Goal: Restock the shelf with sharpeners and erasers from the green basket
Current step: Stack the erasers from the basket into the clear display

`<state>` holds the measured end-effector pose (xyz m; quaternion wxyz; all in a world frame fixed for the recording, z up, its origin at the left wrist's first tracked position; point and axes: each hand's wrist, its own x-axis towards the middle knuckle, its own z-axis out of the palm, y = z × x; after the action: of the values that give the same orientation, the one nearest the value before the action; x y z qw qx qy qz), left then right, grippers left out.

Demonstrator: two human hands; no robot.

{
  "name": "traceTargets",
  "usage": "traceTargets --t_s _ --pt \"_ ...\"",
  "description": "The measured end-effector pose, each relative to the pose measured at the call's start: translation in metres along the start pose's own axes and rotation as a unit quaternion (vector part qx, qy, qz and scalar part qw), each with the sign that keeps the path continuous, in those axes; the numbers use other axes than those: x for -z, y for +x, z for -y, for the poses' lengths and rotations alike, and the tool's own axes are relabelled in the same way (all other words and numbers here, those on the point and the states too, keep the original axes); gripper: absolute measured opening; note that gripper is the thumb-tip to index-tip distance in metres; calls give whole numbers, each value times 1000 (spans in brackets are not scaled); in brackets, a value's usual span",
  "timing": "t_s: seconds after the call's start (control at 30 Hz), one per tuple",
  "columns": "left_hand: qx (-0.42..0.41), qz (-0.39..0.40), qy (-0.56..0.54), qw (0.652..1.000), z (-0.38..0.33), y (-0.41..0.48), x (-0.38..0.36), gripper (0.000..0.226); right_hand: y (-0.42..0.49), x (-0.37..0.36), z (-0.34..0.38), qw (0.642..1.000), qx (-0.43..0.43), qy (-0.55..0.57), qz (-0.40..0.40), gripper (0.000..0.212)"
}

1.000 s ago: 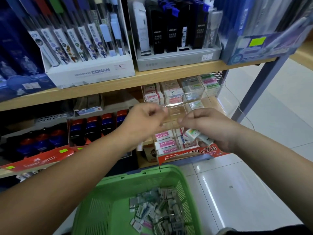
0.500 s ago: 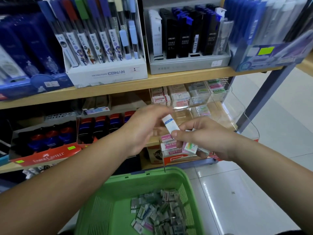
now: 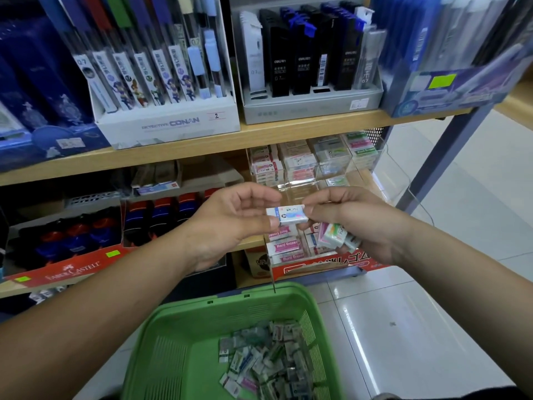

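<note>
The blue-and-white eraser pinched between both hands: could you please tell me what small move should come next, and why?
Probably the right hand lets go, so the left hand can carry the blue-and-white eraser to the clear organiser: both pinch it now, and the right also grips spare erasers.

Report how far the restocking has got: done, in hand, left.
Done: rear compartments of the clear acrylic shelf organiser hold stacked erasers. In hand: the left hand and right hand pinch one white-and-blue wrapped eraser between them; the right also grips several pink and green wrapped erasers. Left: a pile of small wrapped packets lies in the green plastic basket.
</note>
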<state>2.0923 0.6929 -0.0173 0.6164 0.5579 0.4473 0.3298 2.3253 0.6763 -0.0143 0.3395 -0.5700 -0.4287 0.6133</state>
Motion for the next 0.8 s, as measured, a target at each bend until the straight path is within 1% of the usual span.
traceTargets --t_s 0.07,0.17,0.23,0.33,0.4,0.47,0.5,0.57,0.6,0.63,0.7,0.73,0.8 --pt "-2 -12 21 1000 0 -1 0 51 0 0 -1 1000 7 2 -2 19" --pt "6 -22 81 996 2 -1 -1 49 1 -1 -6 1000 3 5 -5 16" --pt "7 -25 124 992 1 -1 -2 42 2 1 -6 1000 -12 5 -19 19" --pt "14 -40 168 985 0 3 -4 24 6 9 -7 995 -77 22 -59 27" --pt "14 -53 190 980 0 9 -9 19 7 18 -6 989 -115 55 -70 21" --pt "11 -57 209 976 -1 16 -18 19 3 28 -4 984 -125 109 -58 9" --pt "10 -55 215 975 -1 20 -24 18 0 33 -2 983 -121 132 -46 4" --pt "5 -51 237 970 -3 29 -37 17 -6 42 -2 984 -96 148 -21 11" --pt "2 -46 253 966 -3 34 -43 16 -8 46 -5 987 -81 138 -23 14" --pt "0 -35 270 962 -4 39 -49 16 -8 50 -9 989 -66 123 -40 17" --pt "-1 -2 318 948 -2 49 -62 19 -9 57 -16 989 -40 95 -103 20" --pt "-2 14 351 936 1 52 -67 20 -9 59 -18 988 -31 82 -128 20" --pt "-10 32 415 909 9 57 -75 19 -11 64 -21 985 -18 76 -151 17"
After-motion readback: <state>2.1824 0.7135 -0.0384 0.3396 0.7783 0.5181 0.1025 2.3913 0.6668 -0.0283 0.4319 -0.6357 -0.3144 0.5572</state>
